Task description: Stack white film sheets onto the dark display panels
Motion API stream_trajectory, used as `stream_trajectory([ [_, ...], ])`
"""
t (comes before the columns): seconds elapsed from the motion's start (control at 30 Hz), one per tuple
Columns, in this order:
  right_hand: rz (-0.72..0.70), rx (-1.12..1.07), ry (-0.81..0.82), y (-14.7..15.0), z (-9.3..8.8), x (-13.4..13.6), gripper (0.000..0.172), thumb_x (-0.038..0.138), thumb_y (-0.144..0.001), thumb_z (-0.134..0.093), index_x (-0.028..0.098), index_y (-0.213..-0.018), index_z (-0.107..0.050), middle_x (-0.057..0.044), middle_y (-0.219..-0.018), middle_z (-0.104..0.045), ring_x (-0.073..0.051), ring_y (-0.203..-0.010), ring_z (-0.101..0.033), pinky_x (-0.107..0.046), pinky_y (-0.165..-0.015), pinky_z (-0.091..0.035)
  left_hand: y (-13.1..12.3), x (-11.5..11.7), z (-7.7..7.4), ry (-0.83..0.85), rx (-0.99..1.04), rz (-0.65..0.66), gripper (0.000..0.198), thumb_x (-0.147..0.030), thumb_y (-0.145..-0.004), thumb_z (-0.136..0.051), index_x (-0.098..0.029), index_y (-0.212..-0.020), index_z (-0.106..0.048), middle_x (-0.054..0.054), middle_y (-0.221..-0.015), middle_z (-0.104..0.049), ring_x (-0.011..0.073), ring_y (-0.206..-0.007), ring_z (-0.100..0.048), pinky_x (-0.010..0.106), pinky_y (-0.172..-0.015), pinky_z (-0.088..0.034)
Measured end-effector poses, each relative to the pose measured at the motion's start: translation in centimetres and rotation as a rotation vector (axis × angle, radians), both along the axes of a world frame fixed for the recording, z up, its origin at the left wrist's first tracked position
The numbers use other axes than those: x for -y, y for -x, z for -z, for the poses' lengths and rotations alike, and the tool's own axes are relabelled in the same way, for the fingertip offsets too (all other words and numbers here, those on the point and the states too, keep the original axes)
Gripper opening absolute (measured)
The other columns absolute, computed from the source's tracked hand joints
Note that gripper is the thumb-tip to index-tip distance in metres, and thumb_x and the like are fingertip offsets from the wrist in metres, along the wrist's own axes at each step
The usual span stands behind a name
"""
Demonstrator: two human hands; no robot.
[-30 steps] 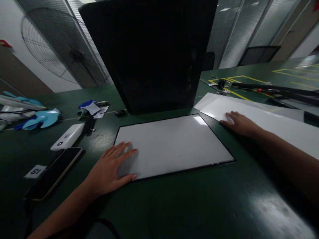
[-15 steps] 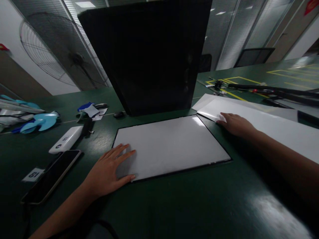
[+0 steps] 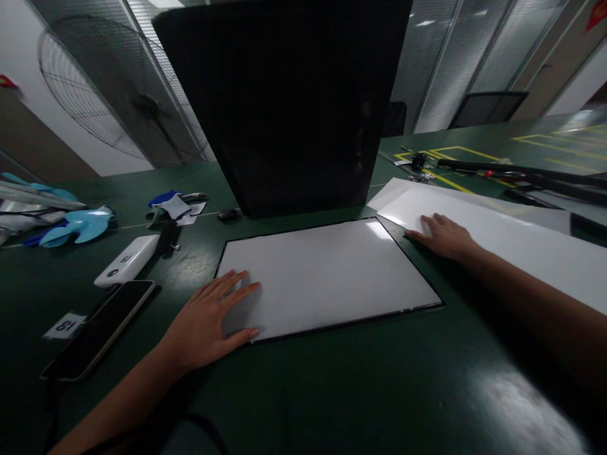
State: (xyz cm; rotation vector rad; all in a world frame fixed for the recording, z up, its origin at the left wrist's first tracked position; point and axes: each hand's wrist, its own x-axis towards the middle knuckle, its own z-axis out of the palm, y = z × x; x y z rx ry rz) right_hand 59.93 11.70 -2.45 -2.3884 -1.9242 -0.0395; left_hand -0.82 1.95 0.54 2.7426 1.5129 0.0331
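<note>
On the green counter (image 3: 332, 392) a tall black screen (image 3: 294, 107) stands behind the flat white panel (image 3: 327, 275) lying mid-counter (stiff, thin, likely fragile: best held by its edges). My left hand (image 3: 203, 322) lies open on its near-left corner. My right hand (image 3: 443, 237) rests open fingers (image 3: 429, 222) on a floppy white sheet (image 3: 512, 234) rightward. Phone (image 3: 99, 328) and power bank (image 3: 127, 268) crowd the left edge.

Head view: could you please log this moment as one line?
left hand: flat on white panel, near corner | right hand: fingers on white sheet | phone: beside left hand
</note>
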Motion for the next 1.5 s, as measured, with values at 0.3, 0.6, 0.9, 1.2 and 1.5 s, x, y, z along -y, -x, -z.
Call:
stream_trajectory([
  [0.3, -0.046, 0.032, 0.004, 1.7, -0.8, 0.6, 0.089, 0.078, -0.103, -0.024, 0.014, -0.16, -0.05, -0.025, -0.16, -0.052, -0.046, -0.14, -0.056, -0.064, -0.109, -0.051, -0.3, 0.2, -0.4, 0.017, -0.017, -0.016, 0.087, -0.082, -0.092, -0.058, -0.031, -0.162, -0.055, 0.014, -0.175, -0.043, 0.0464, -0.159, -0.042, 0.071, -0.125, -0.041],
  [0.6, 0.026, 0.112, -0.144, 3.4, -3.7, 2.5, 0.07, 0.051, -0.11, -0.025, 0.007, -0.161, -0.043, -0.029, -0.14, -0.066, -0.044, -0.119, -0.069, -0.058, -0.095, -0.057, -0.1, 0.1, -0.2, 0.001, -0.011, -0.006, 0.085, -0.082, -0.093, -0.057, -0.032, -0.162, -0.055, 0.013, -0.174, -0.045, 0.046, -0.158, -0.044, 0.072, -0.124, -0.041],
  [0.9, -0.285, 0.231, -0.334, 11.1, -6.3, 8.5, 0.063, 0.048, -0.112, -0.026, 0.012, -0.153, -0.056, -0.025, -0.127, -0.073, -0.041, -0.109, -0.072, -0.056, -0.095, -0.055, 0.1, 0.1, 0.0, -0.004, 0.015, -0.008, 0.083, -0.081, -0.094, -0.056, -0.034, -0.162, -0.056, 0.011, -0.175, -0.044, 0.0459, -0.158, -0.044, 0.07, -0.125, -0.041],
  [1.2, -0.914, 0.153, -0.238, 17.9, -3.4, 12.2, 0.04, 0.027, -0.107, -0.05, 0.019, -0.141, -0.069, -0.013, -0.124, -0.076, -0.028, -0.102, -0.074, -0.049, -0.091, -0.062, 0.1, 0.1, -0.1, 0.013, 0.003, -0.009, 0.081, -0.079, -0.097, -0.054, -0.033, -0.164, -0.053, 0.012, -0.176, -0.043, 0.0452, -0.16, -0.042, 0.071, -0.125, -0.039],
  [1.5, -0.68, 0.194, -0.243, 16.0, -2.9, 11.0, 0.074, 0.068, -0.106, -0.044, 0.012, -0.148, -0.066, -0.021, -0.128, -0.076, -0.037, -0.112, -0.076, -0.058, -0.096, -0.064, 0.2, 0.1, 0.0, -0.005, 0.03, -0.004, 0.078, -0.077, -0.097, -0.054, -0.034, -0.162, -0.056, 0.011, -0.175, -0.045, 0.0444, -0.159, -0.044, 0.068, -0.126, -0.041],
])
